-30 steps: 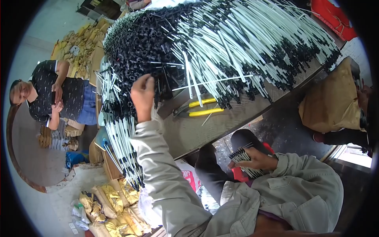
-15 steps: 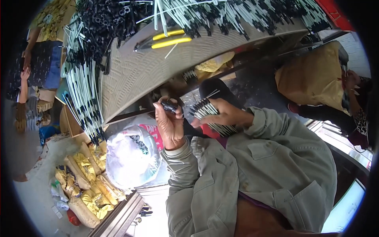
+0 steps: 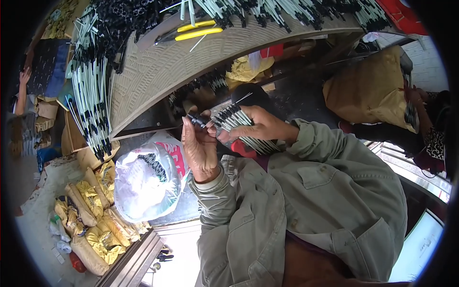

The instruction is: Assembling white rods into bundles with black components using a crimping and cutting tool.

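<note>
Left hand (image 3: pixel 200 149) raised, black cap (image 3: pixel 195 119) beside bundle (image 3: pixel 241 125).

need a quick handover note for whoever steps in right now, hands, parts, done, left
Left hand: pinches a small black plastic cap at its fingertips.
Right hand: grip closed around a bundle of thin white rods with black tips, held at chest height below the table edge.
Parts: large heap of white rods and black pieces on the woven-top table, with yellow-handled pliers.
Done: the bundle's visible rod ends carry black tips.
Left: the cap in hand is not yet on a rod; the heap remains.
</note>
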The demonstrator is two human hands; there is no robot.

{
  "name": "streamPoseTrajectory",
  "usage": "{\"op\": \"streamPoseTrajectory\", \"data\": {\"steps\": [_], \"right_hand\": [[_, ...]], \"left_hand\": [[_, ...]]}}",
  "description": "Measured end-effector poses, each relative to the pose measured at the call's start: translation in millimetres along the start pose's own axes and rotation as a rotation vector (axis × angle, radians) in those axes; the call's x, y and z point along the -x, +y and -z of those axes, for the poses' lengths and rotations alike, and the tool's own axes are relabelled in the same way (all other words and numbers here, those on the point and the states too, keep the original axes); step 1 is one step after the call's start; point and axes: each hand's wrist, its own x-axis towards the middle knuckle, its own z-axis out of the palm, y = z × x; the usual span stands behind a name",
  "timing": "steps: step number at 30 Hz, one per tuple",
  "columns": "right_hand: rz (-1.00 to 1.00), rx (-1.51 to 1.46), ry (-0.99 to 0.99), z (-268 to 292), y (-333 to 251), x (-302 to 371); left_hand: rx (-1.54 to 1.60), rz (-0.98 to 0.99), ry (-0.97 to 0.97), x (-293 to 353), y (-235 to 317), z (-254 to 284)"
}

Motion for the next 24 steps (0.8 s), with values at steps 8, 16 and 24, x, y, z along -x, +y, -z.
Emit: {"op": "streamPoseTrajectory", "data": {"steps": [8,16,24], "right_hand": [[0.007,0.007,0.007,-0.3,7.4,-4.5],[-0.018,-0.050,0.029,1.3,4.5,-6.6],[0.031,0.015,-0.012,3.8,4.1,-5.8]], "left_hand": [[-0.003,-0.012,-0.038,-2.0,0.4,5.3],[-0.110,-0.029,-0.032,-5.4,-1.2,4.2],[-0.045,-0.025,-0.018,-9.0,-6.4,6.4]]}}
